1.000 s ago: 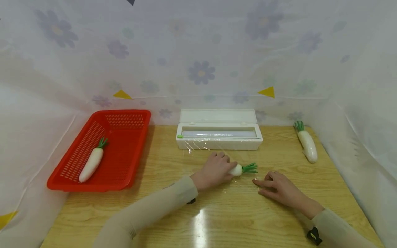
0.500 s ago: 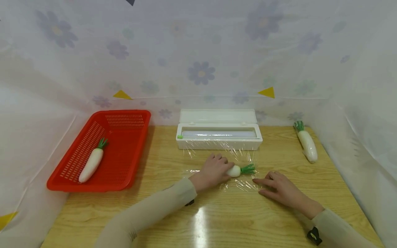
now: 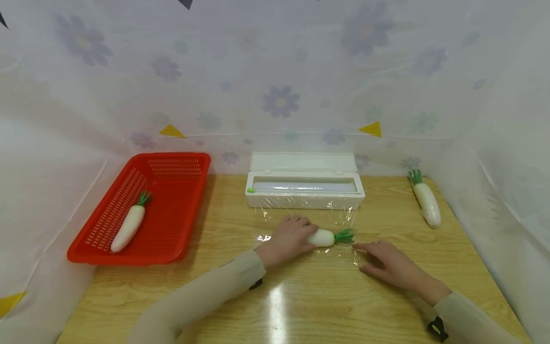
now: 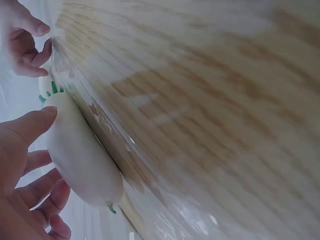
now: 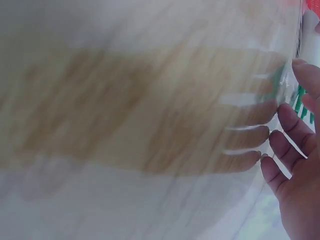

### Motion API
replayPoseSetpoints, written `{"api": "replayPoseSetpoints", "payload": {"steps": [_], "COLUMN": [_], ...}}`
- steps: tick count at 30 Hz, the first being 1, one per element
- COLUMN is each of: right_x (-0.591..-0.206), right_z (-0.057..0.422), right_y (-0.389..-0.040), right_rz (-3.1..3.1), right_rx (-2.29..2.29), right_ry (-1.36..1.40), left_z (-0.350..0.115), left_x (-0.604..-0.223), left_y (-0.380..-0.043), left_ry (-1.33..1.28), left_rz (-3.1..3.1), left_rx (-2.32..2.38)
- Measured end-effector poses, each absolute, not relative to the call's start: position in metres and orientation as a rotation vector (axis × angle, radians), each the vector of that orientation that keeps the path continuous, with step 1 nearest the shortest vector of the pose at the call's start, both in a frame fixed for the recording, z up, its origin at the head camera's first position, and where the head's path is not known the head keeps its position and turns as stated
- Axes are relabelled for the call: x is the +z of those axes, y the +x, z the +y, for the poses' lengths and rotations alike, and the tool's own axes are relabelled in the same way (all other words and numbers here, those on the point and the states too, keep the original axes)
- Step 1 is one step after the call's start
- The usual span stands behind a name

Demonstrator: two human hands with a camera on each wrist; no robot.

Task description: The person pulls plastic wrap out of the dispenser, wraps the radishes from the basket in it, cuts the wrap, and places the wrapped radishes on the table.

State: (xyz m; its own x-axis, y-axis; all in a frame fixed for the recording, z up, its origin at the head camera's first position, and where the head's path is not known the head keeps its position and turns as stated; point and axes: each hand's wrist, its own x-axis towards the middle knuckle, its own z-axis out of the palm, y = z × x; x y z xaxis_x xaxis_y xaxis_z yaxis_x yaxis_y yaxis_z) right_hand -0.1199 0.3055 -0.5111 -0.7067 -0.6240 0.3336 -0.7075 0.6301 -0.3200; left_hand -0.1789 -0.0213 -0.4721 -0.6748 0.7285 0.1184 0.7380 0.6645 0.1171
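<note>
A white radish with green leaf stubs lies across a sheet of clear cling film on the table. My left hand holds it from above; the left wrist view shows the thumb on one side of the radish and curled fingers on the other. Just right of the leaves, my right hand has its fingertips down at the film's edge, thumb apart from the index finger. In the right wrist view its fingers touch the glossy surface, which mirrors them.
Behind the hands stands a white cling film dispenser, its lid up and the roll inside. A red basket at left holds another radish. At far right lies a film-wrapped radish. Patterned sheeting encloses the table.
My left hand has shifted a little left, with the radish in its grip. The film's creases and shine have moved. My right hand has hardly moved.
</note>
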Motion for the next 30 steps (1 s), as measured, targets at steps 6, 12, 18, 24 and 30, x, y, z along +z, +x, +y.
{"api": "replayPoseSetpoints", "payload": {"steps": [6, 12, 18, 24, 30], "right_x": [-0.509, -0.505, -0.505, -0.505, -0.506], "right_z": [0.303, 0.300, 0.301, 0.298, 0.292], "right_y": [-0.118, -0.118, -0.123, -0.127, -0.126], "right_rz": [-2.682, -2.638, -2.565, -2.405, -2.409], "right_rx": [0.668, 0.572, 0.367, 0.191, 0.133], "right_ry": [1.090, 1.102, 1.206, 1.335, 1.314], "left_z": [-0.035, -0.059, -0.095, -0.122, -0.128], "left_x": [-0.478, -0.478, -0.485, -0.494, -0.498], "left_y": [-0.179, -0.172, -0.158, -0.147, -0.145], "left_ry": [-1.190, -1.153, -1.310, -1.340, -1.320], "left_rz": [-2.850, -2.795, -2.613, -2.721, -2.743], "left_rx": [-0.320, -0.458, -0.386, -0.318, -0.371]}}
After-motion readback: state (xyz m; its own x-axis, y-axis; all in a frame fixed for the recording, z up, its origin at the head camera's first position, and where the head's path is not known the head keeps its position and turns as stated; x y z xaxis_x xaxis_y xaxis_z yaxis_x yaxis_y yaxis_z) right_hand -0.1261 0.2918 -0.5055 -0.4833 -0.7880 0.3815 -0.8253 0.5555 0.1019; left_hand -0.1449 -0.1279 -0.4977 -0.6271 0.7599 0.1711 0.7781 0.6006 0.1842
